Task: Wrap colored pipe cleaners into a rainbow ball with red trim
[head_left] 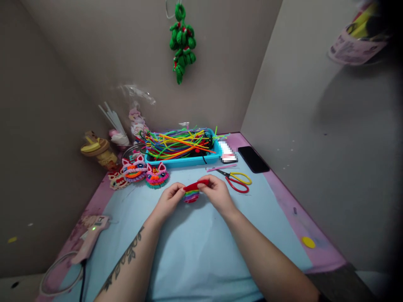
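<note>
Over the middle of the table, a small rainbow-striped piece of fuzzy pipe cleaners [191, 194] is stretched between my two hands, its red strip along the top. My left hand [170, 199] pinches the left end of the strip between thumb and fingers. At the other end, my right hand [218, 195] is closed on the red strip too. Just beyond the right hand lie scissors [236, 181] with one yellow and one red handle loop, beside a pink-purple pipe cleaner [222, 167].
Behind the hands, a blue tray [182, 162] holds many coloured pipe cleaners. Several fuzzy animal-face pieces [157, 175] sit to its left. A black phone [253, 159] lies at the right edge. A pink glue gun [91, 239] with a cord rests front left, and a yellow disc [308, 242] front right.
</note>
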Available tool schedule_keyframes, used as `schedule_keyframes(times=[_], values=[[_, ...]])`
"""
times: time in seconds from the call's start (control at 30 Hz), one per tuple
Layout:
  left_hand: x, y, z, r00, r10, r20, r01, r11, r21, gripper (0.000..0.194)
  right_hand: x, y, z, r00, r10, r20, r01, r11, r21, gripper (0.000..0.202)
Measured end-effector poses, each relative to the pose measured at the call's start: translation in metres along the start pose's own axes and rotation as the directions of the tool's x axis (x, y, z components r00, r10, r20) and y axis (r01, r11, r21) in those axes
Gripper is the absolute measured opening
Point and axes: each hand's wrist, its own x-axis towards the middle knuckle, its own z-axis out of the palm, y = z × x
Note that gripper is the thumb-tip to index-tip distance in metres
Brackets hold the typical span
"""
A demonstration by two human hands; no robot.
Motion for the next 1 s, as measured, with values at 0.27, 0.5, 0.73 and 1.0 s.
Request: schedule_keyframes(times=[0.27, 0.5, 0.73, 1.0], values=[[0.0, -0.001, -0.001, 1.0, 0.02, 0.0, -0.02, 1.0, -0.002, 0.029, 0.003, -0.001, -0.007, 0.996, -0.051, -0.079, 0.046, 0.997, -0.057, 0.007], [0.0, -0.001, -0.002, 1.0, 0.02, -0.002, -0.02, 0.999, -0.038, 0.036, 0.004, 0.001, 0.0, 0.989, 0.131, -0.074, -0.105, 0.953, 0.283, 0.012], [0.0, -0.003, 0.001, 0.999, 0.014, 0.042, -0.013, 1.0, -0.026, 0.04, 0.003, 0.003, 0.005, 0.988, 0.144, -0.057, -0.122, 0.949, 0.29, 0.012], [-0.002, 0.002, 0.003, 1.0, 0.007, -0.012, -0.007, 1.0, 0.011, 0.037, -0.001, -0.007, -0.001, 0.986, -0.129, -0.104, 0.108, 0.976, -0.188, 0.014]])
